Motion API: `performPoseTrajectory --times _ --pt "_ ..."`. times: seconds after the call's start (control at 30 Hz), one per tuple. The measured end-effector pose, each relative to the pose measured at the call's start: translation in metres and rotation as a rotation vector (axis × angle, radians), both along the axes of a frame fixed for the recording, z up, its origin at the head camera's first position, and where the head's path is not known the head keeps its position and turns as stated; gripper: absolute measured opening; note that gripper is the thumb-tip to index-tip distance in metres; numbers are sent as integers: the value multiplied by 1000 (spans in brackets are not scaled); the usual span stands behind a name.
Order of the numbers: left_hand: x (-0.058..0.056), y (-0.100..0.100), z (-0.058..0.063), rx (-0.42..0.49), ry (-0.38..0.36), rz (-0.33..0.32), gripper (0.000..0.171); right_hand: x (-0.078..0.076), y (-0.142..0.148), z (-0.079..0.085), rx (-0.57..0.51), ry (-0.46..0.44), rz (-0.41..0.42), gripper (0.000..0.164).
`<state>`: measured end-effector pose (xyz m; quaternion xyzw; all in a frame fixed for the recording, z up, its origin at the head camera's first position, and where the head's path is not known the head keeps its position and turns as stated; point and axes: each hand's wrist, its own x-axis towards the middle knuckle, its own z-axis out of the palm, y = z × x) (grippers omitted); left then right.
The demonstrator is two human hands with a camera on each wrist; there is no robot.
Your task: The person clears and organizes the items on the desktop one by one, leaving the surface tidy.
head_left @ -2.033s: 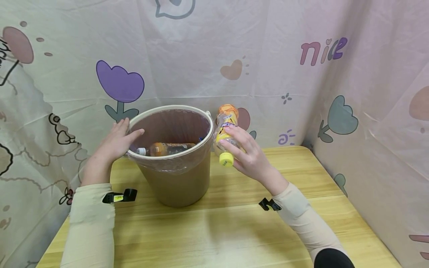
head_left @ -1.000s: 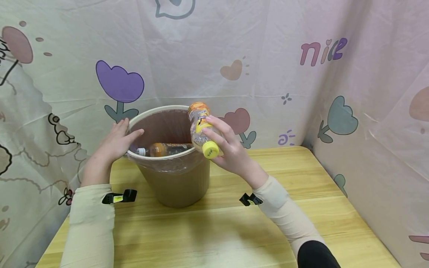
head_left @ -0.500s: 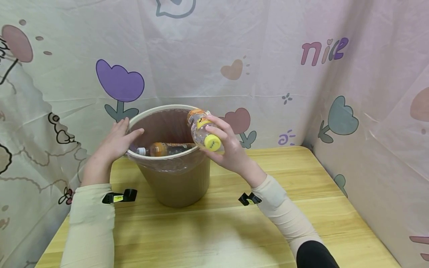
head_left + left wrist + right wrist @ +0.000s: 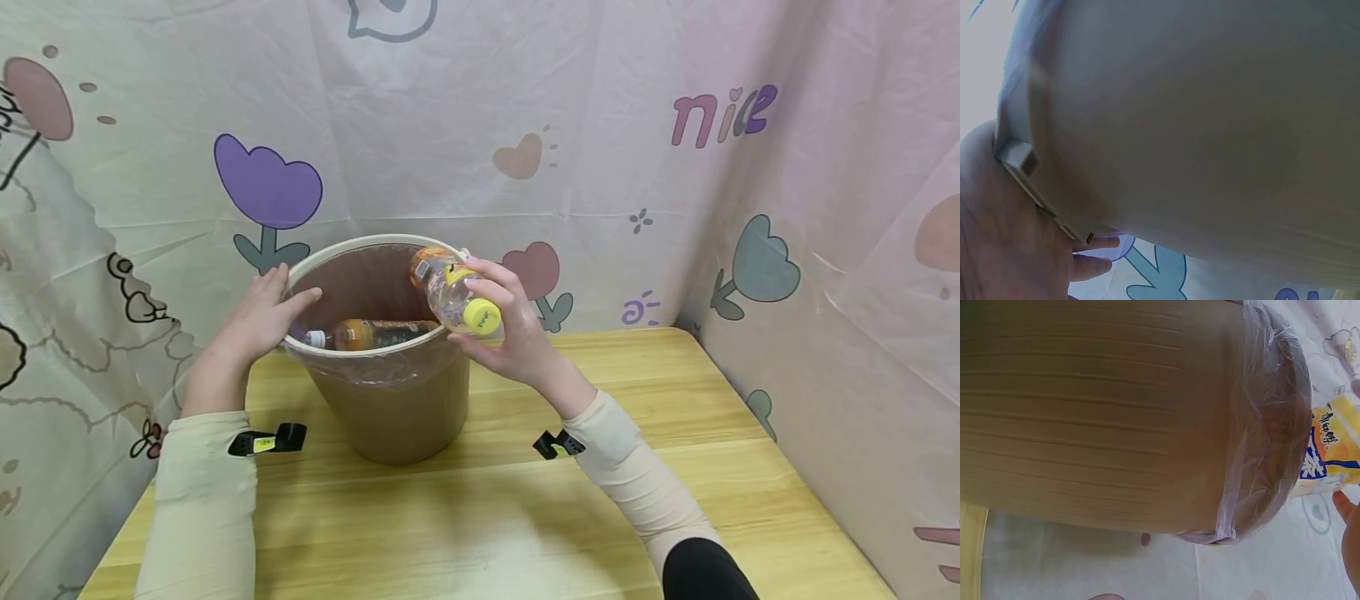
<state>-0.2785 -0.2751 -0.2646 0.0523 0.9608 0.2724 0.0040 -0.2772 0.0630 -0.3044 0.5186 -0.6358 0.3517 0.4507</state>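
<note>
A brown trash bin (image 4: 397,421) with a pale rim and a clear liner stands on the table. My left hand (image 4: 255,321) rests on its left rim, thumb over the opening and fingers stretched out. In the left wrist view the fingers (image 4: 1091,267) look straight beside the bin. My right hand (image 4: 521,333) grips a plastic drink bottle (image 4: 453,296) with a yellow cap and an orange-yellow label. The bottle tilts over the right rim, base toward the inside and cap toward me. Inside the bin lies an orange-labelled bottle (image 4: 375,333) with a white cap.
A light wooden table (image 4: 480,533) spreads in front of and to the right of the bin. Behind and at both sides hangs a pale printed cloth (image 4: 600,167). A black camera mount sits at each wrist.
My right hand has brought the bottle leftward from beside the bin to over its right rim, and tipped its base down toward the inside. The left hand stays put.
</note>
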Motion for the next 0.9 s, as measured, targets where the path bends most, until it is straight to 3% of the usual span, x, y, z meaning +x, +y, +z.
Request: performPoseTrajectory --times 0.3,0.63,0.9 --pt "-1 -1 -2 4 5 0 88 0 -2 2 26 36 -13 48" --pt "-1 0 -4 22 14 -2 88 -7 -10 10 86 87 5 54" --pt "-2 -1 -3 30 18 -4 87 -17 -17 21 140 24 26 48"
